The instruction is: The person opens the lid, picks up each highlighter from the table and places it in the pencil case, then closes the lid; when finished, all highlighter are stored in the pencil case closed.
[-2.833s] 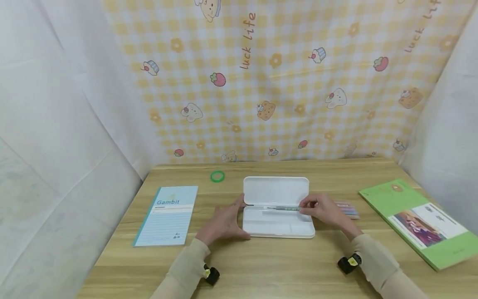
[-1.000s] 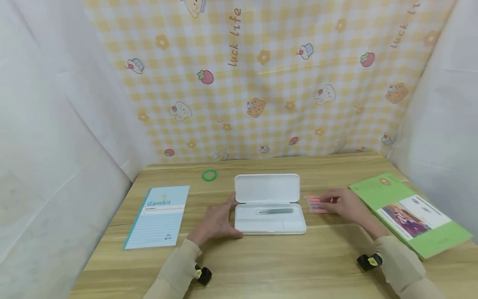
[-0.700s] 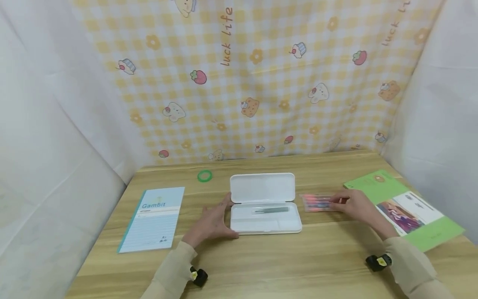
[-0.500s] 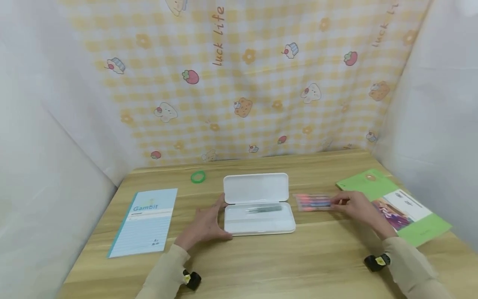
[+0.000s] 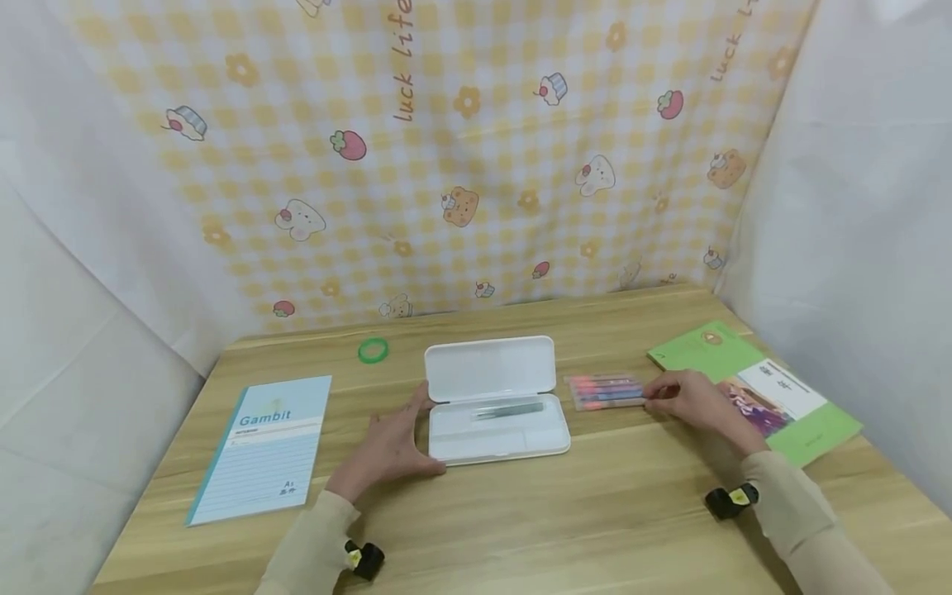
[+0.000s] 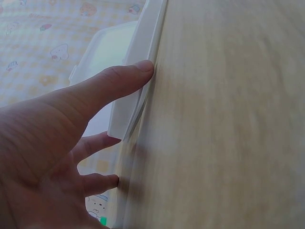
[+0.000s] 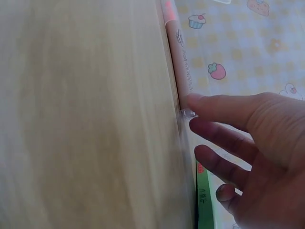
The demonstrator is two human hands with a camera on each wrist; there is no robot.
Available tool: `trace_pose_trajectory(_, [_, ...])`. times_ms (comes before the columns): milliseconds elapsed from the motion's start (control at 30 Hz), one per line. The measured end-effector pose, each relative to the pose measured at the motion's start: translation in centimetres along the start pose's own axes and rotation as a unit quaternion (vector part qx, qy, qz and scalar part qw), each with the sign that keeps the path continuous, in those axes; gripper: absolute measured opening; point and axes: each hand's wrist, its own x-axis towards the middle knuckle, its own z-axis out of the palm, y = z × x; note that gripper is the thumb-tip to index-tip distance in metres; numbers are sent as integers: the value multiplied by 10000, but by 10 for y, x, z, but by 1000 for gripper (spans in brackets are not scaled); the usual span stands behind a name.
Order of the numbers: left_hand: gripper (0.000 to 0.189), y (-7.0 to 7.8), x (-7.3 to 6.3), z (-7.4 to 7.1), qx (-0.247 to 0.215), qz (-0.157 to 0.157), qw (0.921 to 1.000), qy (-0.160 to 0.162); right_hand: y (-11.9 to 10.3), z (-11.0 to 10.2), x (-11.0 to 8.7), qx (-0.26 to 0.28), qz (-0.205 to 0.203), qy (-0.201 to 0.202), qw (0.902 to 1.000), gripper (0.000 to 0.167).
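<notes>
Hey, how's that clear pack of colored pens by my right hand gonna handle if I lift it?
The pen pack should probably stay fairly stiff, with its pens lying side by side. It's unlikely to roll, since it lies flat on the table. Its smooth-looking clear plastic may feel a bit slippery.
</notes>
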Motion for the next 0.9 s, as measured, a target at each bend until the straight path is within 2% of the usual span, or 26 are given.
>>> trace_pose_trajectory(500, [128,2,0,-3,-18,-19,10000,12,-4,0,1,147,-127,-246,9995,10])
trace_pose_trajectory(667, [129,2,-1,-4,18,-86,10000,5,-8,-2,0,282,-168,-210,9992,10])
trace_pose_trajectory(900, [129,4,-2,-6,47,-137,9999,-44,-27,-16,-3,405,-330,38,9986,9])
